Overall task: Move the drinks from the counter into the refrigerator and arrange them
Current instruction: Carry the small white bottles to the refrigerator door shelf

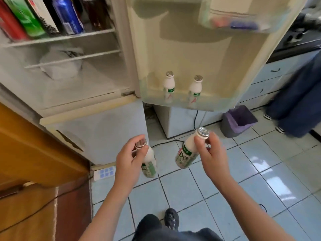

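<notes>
My left hand [129,160] grips a small white milk-drink bottle [149,164] by its foil-capped neck, hanging over the floor in front of the closed lower fridge door. My right hand [212,154] holds a second white bottle with a green label [186,153] by its cap, tilted. Two matching bottles [168,86] [195,89] stand upright and apart in the bottom shelf [218,101] of the open upper fridge door, above and beyond both hands.
The fridge's upper compartment [60,40] is open, with cans and cartons on its wire shelf and a white bag below. A wooden cabinet [34,153] is at left. A grey bin [238,120] and another person's legs [298,101] are at right.
</notes>
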### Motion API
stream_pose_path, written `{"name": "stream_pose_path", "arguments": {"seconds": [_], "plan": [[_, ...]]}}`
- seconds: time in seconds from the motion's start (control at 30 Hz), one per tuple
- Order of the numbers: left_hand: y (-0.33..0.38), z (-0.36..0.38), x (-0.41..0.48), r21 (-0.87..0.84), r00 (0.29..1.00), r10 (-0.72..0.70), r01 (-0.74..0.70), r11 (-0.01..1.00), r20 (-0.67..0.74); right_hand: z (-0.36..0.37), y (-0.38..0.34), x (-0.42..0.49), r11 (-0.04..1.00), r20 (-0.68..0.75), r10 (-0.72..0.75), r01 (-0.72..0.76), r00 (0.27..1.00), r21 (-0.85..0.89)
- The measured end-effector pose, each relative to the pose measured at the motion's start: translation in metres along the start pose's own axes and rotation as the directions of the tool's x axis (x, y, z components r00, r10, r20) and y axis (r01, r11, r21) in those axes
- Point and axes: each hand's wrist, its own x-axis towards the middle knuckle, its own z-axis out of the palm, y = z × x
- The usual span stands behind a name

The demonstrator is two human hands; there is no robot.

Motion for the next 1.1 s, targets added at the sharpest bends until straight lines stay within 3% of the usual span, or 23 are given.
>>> {"name": "stream_pose_path", "arguments": {"seconds": [0.47,0.63,0.73,0.93,1.1], "plan": [[0.071,0.025,0.231,-0.086,0.953,0.303,-0.304,0.949,-0.022,0.0,-0.065,0.213,0.979,-0.219,-0.177,0.148,0.96,-0.142],[0.063,0.045,0.295,-0.053,0.938,0.346,-0.344,0.937,0.033,0.012,-0.067,0.269,0.958,-0.192,-0.166,0.112,0.967,-0.264],[0.046,0.057,0.318,-0.074,0.952,0.296,-0.291,0.954,0.074,0.025,-0.054,0.289,0.946,-0.132,-0.112,0.065,0.985,-0.318],[0.031,0.064,0.346,-0.059,0.953,0.301,-0.3,0.952,0.017,0.044,-0.029,0.311,0.882,0.022,-0.034,0.041,0.999,-0.47],[0.02,0.069,0.343,-0.046,0.942,0.336,-0.336,0.941,-0.014,0.053,-0.015,0.313,0.835,0.064,0.03,0.011,0.997,-0.551]]}}
